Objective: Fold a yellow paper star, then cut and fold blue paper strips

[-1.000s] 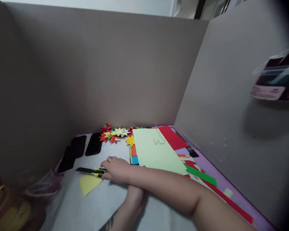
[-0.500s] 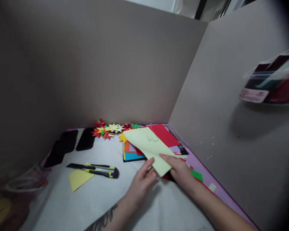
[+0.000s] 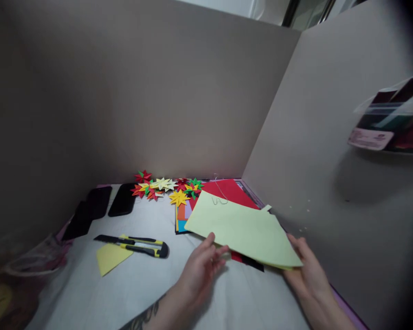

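A large pale yellow-green sheet of paper (image 3: pixel 244 227) tilts above a stack of coloured paper. A dark scribble marks its far left part, and a yellower edge shows beneath its near right corner. My right hand (image 3: pixel 309 270) grips that right end, thumb side above and some fingers hidden underneath. Close to the sheet's near left edge is my left hand (image 3: pixel 203 266), its fingers loosely bent and apart; whether the thumb tip touches the paper I cannot tell. Partly covered under the sheet lie red paper (image 3: pixel 234 190) and orange paper (image 3: pixel 181 211).
Left on the white cloth (image 3: pixel 141 288), a yellow-black utility knife (image 3: pixel 137 245) rests over a yellow paper piece (image 3: pixel 112 260). Black phones (image 3: pixel 122 200) lie behind. Folded paper stars (image 3: pixel 163 184) line the back. Grey walls rise behind and right; a plastic pouch (image 3: pixel 388 119) hangs right.
My right hand has moved right to the sheet's far end. The sheet has swung round to lie broadside and shows more surface. My left hand has stayed nearly in place, with its fingers looser.
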`<action>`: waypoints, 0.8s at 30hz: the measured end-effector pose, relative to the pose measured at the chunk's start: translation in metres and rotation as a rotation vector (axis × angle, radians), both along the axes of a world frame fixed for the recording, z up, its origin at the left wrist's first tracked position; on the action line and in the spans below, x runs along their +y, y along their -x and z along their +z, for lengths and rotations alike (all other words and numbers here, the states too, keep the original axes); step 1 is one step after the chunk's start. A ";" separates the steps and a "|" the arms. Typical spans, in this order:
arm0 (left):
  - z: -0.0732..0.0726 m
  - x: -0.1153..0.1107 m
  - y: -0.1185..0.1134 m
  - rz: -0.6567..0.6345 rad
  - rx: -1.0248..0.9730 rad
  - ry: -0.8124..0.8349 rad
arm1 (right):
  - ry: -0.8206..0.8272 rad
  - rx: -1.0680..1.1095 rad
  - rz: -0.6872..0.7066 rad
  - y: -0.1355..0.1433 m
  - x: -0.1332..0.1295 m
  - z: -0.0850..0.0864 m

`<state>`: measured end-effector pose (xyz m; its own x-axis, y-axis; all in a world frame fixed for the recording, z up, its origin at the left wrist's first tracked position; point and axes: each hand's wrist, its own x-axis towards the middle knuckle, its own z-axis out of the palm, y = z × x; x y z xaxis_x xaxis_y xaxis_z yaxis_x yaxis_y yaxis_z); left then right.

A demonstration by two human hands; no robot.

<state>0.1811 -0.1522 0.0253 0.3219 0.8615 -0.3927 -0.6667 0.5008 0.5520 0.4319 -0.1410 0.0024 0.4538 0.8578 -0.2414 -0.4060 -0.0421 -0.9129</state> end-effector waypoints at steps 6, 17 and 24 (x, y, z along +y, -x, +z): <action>-0.010 -0.028 0.004 -0.162 0.111 -0.031 | 0.082 -0.124 0.215 -0.005 -0.052 0.017; -0.027 -0.028 0.021 -0.317 0.252 -0.163 | 0.287 -0.369 0.462 -0.022 0.004 0.007; 0.008 -0.026 0.019 -0.124 0.075 -0.017 | 0.237 -0.236 0.371 -0.041 0.033 0.055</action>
<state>0.1624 -0.1783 0.0328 0.3969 0.8234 -0.4056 -0.5566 0.5673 0.6070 0.4731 -0.1075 0.0578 0.1939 0.9059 -0.3764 -0.1076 -0.3617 -0.9261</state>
